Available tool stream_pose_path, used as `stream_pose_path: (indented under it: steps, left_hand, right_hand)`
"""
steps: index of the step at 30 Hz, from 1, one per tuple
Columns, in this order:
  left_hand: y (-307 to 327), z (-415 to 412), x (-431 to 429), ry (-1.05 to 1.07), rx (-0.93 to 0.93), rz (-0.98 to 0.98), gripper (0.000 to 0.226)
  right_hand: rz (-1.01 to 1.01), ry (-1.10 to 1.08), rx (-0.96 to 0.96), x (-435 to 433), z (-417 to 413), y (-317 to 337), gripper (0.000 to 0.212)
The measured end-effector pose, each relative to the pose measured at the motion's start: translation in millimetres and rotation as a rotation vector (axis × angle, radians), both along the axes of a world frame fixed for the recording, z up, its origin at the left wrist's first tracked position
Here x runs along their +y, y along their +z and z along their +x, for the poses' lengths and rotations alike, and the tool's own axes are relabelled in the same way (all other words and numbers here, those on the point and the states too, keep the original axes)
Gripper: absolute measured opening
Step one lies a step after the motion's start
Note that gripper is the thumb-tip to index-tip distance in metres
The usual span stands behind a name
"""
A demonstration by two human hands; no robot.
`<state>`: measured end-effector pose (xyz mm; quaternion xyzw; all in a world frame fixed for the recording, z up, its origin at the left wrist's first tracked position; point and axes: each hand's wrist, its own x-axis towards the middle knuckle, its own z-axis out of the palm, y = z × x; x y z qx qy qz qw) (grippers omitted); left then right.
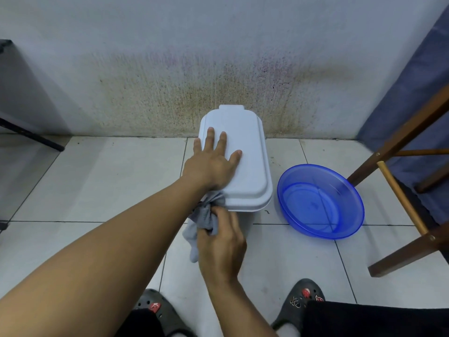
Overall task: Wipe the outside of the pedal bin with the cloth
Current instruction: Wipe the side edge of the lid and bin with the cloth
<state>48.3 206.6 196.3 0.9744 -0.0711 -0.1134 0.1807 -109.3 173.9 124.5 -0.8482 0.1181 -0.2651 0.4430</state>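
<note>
A white pedal bin [245,166] with a closed lid stands on the tiled floor against the stained wall. My left hand [211,164] lies flat on the left half of the lid, fingers spread and straight. Below it, my right hand [218,237] grips a bunched grey cloth [204,220] against the bin's near left corner, just under the lid's rim. Part of the cloth hangs down past my fingers. The bin's front wall and pedal are hidden behind my hand and the lid.
A blue plastic basin [320,200] holding a little water sits on the floor right of the bin. Wooden chair legs [403,203] and dark blue fabric stand at the far right. A black stand leg [31,137] is at the left. My feet in dark clogs [303,302] are near.
</note>
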Motion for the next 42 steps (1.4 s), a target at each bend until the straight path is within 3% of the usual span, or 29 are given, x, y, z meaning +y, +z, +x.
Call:
stream_pose_path:
  steps: [9,15,24,29,36,42]
  left_hand:
    - [-1,0,2,-0.016,0.007,-0.007,0.080]
    - [-2,1,4,-0.037,0.009,-0.007,0.082]
    - [-4,9,23,-0.153,-0.014,-0.004,0.083]
    - [-5,9,22,-0.150,-0.028,-0.007,0.083]
    - [-7,9,21,-0.143,-0.031,-0.002,0.081]
    - [-7,10,18,-0.123,-0.051,0.006,0.079]
  right_hand:
    - [-0.027,-0.111,-0.108,-71,-7,-16,0.045]
    - [0.161,-0.128,-0.114,-90,-1,-14,0.038]
    - [0.303,-0.078,-0.125,-76,-13,-18,0.048]
    - [0.385,0.083,-0.053,-107,9,-8,0.057]
    - [0.362,0.198,0.185,-152,83,6,0.032]
    - [0.250,0.191,0.293,-173,146,27,0.037]
